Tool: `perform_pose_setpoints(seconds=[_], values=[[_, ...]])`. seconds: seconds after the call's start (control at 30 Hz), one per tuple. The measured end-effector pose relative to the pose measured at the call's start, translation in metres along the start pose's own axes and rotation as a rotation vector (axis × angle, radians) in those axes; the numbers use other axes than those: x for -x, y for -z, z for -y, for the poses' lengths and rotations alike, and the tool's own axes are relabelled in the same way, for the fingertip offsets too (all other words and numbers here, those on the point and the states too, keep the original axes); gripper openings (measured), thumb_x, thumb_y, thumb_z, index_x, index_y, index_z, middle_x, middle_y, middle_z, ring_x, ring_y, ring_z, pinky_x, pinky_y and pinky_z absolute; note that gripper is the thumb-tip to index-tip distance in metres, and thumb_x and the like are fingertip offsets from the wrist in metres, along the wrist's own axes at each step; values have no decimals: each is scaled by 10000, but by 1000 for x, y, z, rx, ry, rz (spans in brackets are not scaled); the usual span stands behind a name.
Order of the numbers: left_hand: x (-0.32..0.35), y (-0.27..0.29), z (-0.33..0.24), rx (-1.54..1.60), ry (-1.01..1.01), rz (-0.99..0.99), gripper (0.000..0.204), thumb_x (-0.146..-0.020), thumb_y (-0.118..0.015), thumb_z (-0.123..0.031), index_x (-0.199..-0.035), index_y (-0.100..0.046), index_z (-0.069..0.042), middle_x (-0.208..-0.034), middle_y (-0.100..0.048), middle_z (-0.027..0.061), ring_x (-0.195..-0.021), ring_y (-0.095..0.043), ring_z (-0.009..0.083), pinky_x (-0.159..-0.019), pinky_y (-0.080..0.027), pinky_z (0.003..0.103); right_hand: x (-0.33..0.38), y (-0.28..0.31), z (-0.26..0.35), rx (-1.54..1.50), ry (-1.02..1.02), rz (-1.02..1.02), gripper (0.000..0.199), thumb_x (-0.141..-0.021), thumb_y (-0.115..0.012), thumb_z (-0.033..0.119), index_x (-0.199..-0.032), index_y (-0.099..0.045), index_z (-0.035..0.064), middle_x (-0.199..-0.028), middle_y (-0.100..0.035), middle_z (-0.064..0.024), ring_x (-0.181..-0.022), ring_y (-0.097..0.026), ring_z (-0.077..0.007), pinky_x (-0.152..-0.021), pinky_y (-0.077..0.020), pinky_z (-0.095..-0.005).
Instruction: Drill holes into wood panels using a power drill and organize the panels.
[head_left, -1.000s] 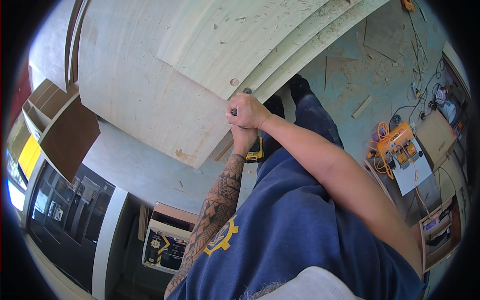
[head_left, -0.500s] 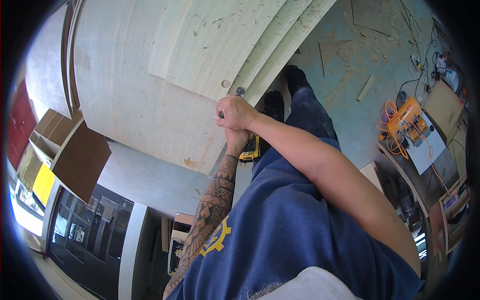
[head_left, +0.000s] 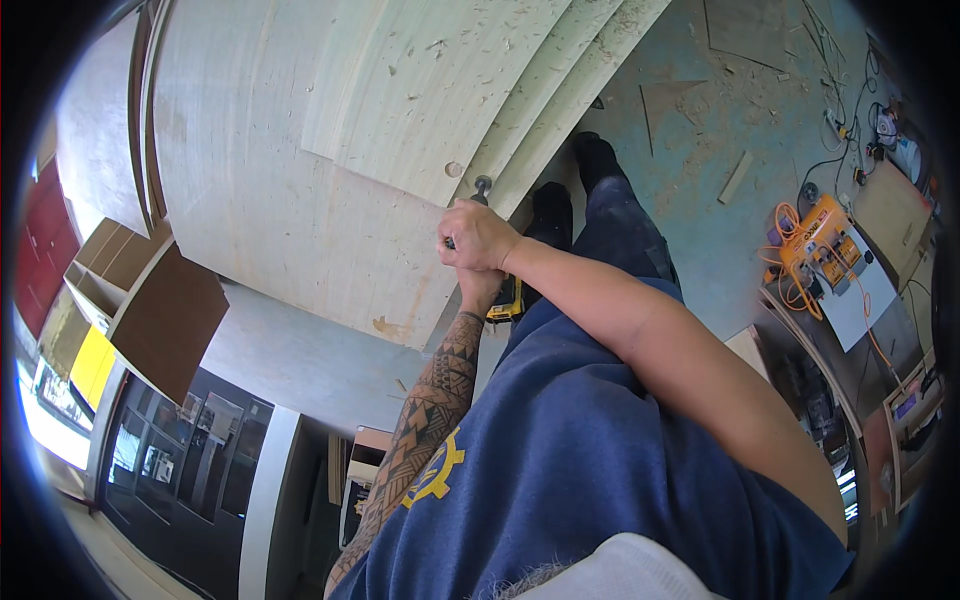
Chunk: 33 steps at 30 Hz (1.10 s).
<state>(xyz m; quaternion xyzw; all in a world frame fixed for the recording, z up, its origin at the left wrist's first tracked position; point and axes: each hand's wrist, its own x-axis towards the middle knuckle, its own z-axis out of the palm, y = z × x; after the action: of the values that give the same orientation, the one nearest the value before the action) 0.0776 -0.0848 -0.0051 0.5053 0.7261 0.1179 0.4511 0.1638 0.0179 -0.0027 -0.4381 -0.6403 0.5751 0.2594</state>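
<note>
Both hands hold a yellow and black power drill (head_left: 507, 303) at the edge of a stack of pale plywood sheets (head_left: 300, 180). My right hand (head_left: 478, 235) wraps over the back of the drill. My left hand (head_left: 482, 288), on a tattooed forearm, grips the handle just beneath and is mostly hidden by the right. The drill's dark chuck (head_left: 482, 186) pokes out above my right hand and points at the sheet edges. A small round mark (head_left: 453, 169) sits on the upper sheet close to the chuck.
A blue-green floor (head_left: 720, 230) strewn with wood scraps and shavings lies to the right, with my dark shoes (head_left: 575, 180) on it. An orange machine with cables (head_left: 825, 250) stands at right. Open wooden boxes (head_left: 130, 300) and a dark glass-fronted cabinet (head_left: 170, 460) are at left.
Both hands stay clamped on the drill at the plywood edge. The view has swung a little, so the sheets fill more of the upper left.
</note>
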Motion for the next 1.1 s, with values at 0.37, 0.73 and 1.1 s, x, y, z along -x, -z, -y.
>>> perform_pose_setpoints(seconds=[0.37,0.73,1.1], values=[[-24,9,-27,458,747,157,268,-908,-672,-140,-1129,-597,-8,-1043,-689,126,-906,-656,207,-739,-528,392,-30,6,-5,51,-173,184,220,-708,-711,294,-741,-758,81,-801,-730,-168,-850,-713,-353,-787,-580,-440],[-19,18,-32,594,680,125,211,-927,-673,-126,-1095,-594,-26,-1003,-652,65,-844,-626,135,-686,-534,328,-34,-1,-6,47,-123,129,225,-701,-687,291,-714,-743,74,-764,-718,-164,-780,-701,-372,-750,-578,-445],[-31,5,-33,-27,487,269,302,-858,-677,-110,-1142,-640,-12,-1097,-703,197,-1000,-686,354,-823,-532,455,-19,37,-17,-205,-192,3,186,-701,-724,254,-702,-735,69,-767,-721,-149,-760,-709,-341,-733,-578,-421]])
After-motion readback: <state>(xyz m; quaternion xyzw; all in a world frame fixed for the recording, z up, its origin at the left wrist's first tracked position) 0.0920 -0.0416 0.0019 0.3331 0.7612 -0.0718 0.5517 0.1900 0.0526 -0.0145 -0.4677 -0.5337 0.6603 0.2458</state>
